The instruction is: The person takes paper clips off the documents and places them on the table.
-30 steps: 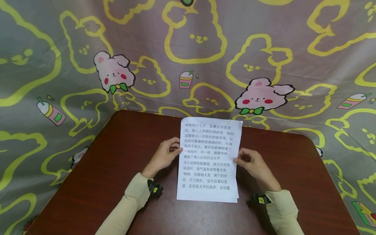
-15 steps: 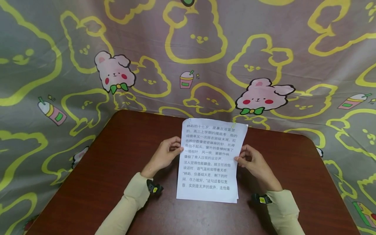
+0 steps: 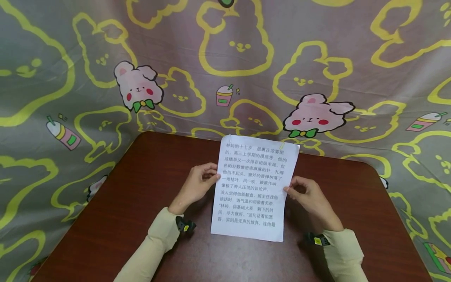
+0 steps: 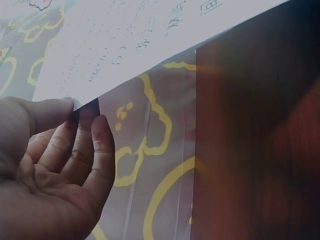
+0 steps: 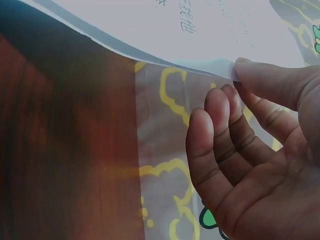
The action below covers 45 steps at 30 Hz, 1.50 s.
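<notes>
Head camera: from far away, the biggest thing I see is a shiny grey and pink cloth (image 3: 190, 43) with yellow bunny outlines, white bunny faces and pink cups printed on it. It hangs behind the table and along both sides. Next comes the dark red-brown wooden table (image 3: 130, 188), which has round corners at the back and a soft shine near the front.

Then I see the white rectangular paper (image 3: 251, 188), full of rows of black Chinese words. It is in the middle, over the table, between the two hands. It leans a little to the right, and its top goes past the table's back edge in my picture. I cannot tell if its bottom edge touches the wood. In the right wrist view, I see more than one layer along its edge.

A pale yellow cloth left sleeve (image 3: 151, 243) and a pale yellow cloth right sleeve (image 3: 341, 250) cover the arms. The bare left hand (image 3: 197, 185) pinches the paper's left edge, with the thumb on top. The bare right hand (image 3: 312, 199) pinches the right edge the same way, and three of its fingertips are apart from the paper.

I see a small black wrist camera (image 3: 185, 224) by the left cuff, and a tiny yellow clip (image 3: 281, 145) near the paper's top right corner.
</notes>
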Motion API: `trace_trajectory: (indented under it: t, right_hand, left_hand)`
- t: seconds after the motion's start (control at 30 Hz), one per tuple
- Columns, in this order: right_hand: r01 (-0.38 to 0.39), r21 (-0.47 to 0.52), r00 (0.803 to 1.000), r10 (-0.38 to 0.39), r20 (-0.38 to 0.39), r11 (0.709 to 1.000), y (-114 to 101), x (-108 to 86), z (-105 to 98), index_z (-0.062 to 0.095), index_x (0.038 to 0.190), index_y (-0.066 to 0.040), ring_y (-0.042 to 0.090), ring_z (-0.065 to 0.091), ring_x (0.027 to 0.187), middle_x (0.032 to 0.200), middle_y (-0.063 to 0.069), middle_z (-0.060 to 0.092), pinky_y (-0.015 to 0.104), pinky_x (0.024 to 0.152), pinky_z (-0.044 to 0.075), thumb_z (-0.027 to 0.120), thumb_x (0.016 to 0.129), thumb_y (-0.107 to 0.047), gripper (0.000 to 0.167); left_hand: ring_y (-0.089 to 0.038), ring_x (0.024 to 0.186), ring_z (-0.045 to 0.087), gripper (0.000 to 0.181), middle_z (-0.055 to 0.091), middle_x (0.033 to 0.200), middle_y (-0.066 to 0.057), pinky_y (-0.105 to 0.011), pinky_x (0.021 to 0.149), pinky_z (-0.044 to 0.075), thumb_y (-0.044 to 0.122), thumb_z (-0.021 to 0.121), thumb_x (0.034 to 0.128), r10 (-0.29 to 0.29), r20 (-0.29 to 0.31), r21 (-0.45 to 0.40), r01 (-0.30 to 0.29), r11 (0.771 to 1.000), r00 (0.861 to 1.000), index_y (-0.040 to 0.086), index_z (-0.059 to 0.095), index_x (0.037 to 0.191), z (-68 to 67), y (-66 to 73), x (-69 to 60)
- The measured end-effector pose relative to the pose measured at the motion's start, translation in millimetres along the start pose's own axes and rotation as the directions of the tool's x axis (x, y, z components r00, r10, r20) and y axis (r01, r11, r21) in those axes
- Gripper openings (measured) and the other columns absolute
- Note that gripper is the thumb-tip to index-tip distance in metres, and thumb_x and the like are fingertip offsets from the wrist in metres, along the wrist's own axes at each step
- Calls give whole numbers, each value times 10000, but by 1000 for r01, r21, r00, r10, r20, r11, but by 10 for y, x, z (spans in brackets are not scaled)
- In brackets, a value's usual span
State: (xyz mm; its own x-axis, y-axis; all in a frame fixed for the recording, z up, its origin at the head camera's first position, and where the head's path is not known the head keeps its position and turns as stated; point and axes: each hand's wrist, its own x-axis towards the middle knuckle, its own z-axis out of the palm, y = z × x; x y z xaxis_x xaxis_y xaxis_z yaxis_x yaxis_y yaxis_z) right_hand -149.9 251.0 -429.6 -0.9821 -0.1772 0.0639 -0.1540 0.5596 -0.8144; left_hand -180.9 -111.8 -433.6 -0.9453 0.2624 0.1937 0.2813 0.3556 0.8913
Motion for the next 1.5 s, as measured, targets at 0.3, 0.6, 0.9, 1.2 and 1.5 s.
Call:
trace_trajectory:
  t: [0.3,0.6,0.9,1.2,1.5]
  right_hand:
    - [15,-9,1000,-14,5,1000,-35,-15,-39,695,988,-39,120,581,745,930,109,709,251,639,460,740,965,-107,85]
    - [38,-24,999,-38,-1,999,-119,-9,-63,700,1117,-62,234,678,911,1048,104,759,243,788,530,724,991,-178,173]
    - [47,-50,991,-53,-123,998,-253,32,-146,660,1182,-67,154,643,898,1055,103,729,218,776,508,691,1017,-226,232]
    - [54,58,972,-39,-233,997,-369,144,-233,630,1276,-59,130,610,907,1027,-86,705,212,757,469,677,1026,-263,325]
    - [75,144,955,-30,-294,987,-520,253,-243,605,1330,-20,67,651,893,1045,-229,687,155,776,514,672,1027,-234,378]
  left_hand:
    - [-188,892,746,169,805,1011,-111,-309,834,577,54,695,990,-8,-14,-17,8,1000,1000,57,752,1148,-9,63,-17]
    - [-173,876,736,165,804,1018,-124,-266,806,566,53,690,993,0,-7,-38,0,999,1000,53,753,1145,-43,120,-46]
    - [-164,833,727,158,800,1004,-153,-237,754,555,27,681,992,29,8,-52,-28,998,1000,24,748,1134,-38,114,-15]
    - [-180,873,748,165,802,1025,-153,-234,787,569,38,679,996,15,2,-57,-15,998,1000,26,745,1146,-32,126,-26]
    - [-190,880,754,170,803,1030,-147,-236,790,573,43,679,998,17,5,-67,-17,998,1000,36,746,1154,-29,128,-38]
